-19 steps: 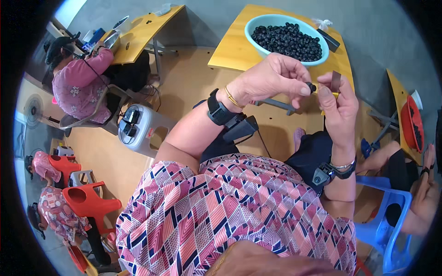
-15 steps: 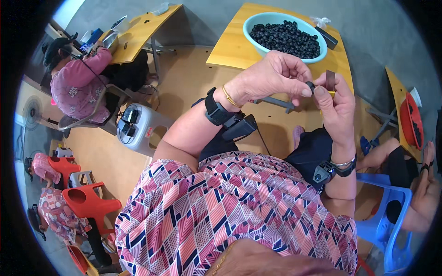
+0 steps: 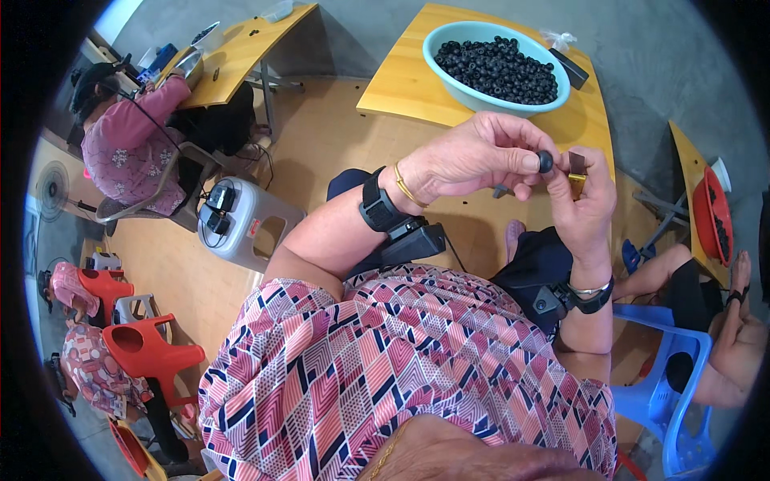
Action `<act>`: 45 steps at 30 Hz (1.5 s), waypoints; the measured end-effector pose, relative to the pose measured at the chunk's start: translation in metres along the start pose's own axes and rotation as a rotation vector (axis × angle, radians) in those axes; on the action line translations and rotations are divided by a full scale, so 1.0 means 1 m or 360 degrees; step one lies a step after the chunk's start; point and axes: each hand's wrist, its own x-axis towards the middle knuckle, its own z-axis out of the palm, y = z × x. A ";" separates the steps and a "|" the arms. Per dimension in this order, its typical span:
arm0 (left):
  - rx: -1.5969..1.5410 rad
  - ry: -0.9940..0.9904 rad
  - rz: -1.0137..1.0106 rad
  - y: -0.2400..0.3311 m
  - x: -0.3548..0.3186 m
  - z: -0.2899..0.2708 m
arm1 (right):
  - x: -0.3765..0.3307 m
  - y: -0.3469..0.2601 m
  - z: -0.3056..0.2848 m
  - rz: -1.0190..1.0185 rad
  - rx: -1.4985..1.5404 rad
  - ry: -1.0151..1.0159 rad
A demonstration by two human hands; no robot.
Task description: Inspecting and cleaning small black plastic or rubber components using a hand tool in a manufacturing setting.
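Pinched between the thumb and fingers of my left hand (image 3: 485, 156) is a small round black piece (image 3: 545, 161), with a smooth domed face showing. My right hand (image 3: 589, 200) is closed just to its right, around a small tool (image 3: 577, 178) with a flat brown strip and a gold-coloured part; the rest of it is hidden by the fingers. My right fingertips come very close to the black piece; I cannot tell whether they touch it. Beyond both hands, a light blue basin (image 3: 437, 74) heaped with similar black pieces (image 3: 497, 68) stands on a yellow table (image 3: 393, 88).
A black box-shaped object (image 3: 571, 69) and a clear plastic bag (image 3: 559, 38) lie by the basin. At left, a person (image 3: 132, 152) sits at another table, near a grey-white stool (image 3: 249, 224). A blue chair (image 3: 662, 377) and a red basin (image 3: 714, 216) are at right.
The black piece has turned, so its round face now shows more fully. My hands have shifted slightly and come a little apart. The tool stays in my right hand.
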 end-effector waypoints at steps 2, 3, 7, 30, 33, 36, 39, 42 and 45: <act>-0.0007 0.0010 -0.0001 0.000 -0.001 -0.004 | 0.001 0.001 -0.003 0.0041 0.0013 -0.0040; -0.0013 0.0016 -0.0005 0.000 -0.001 -0.006 | 0.002 0.002 -0.005 -0.0006 0.0037 -0.0076; 0.0072 0.0013 -0.0038 -0.001 -0.003 -0.007 | 0.007 -0.001 -0.013 0.0077 0.0165 -0.0220; -0.0199 0.0273 0.0077 -0.016 -0.006 0.005 | 0.005 -0.005 0.002 -0.0289 0.0096 -0.0030; 0.0002 0.0300 0.0062 -0.010 -0.006 0.006 | 0.005 -0.003 0.002 -0.0259 0.0149 -0.0035; 0.0078 0.0302 0.0067 -0.012 -0.006 0.004 | 0.005 -0.001 0.003 -0.0299 0.0145 -0.0001; -0.0068 0.0290 0.0094 -0.016 -0.007 0.003 | 0.003 0.000 0.006 -0.0389 0.0100 0.0057; -0.0179 0.0274 0.0118 -0.019 -0.005 0.005 | 0.001 -0.001 0.008 -0.0419 0.0065 0.0104; -0.0186 0.0281 0.0139 -0.021 -0.004 0.006 | 0.001 0.001 0.012 -0.0466 0.0059 0.0170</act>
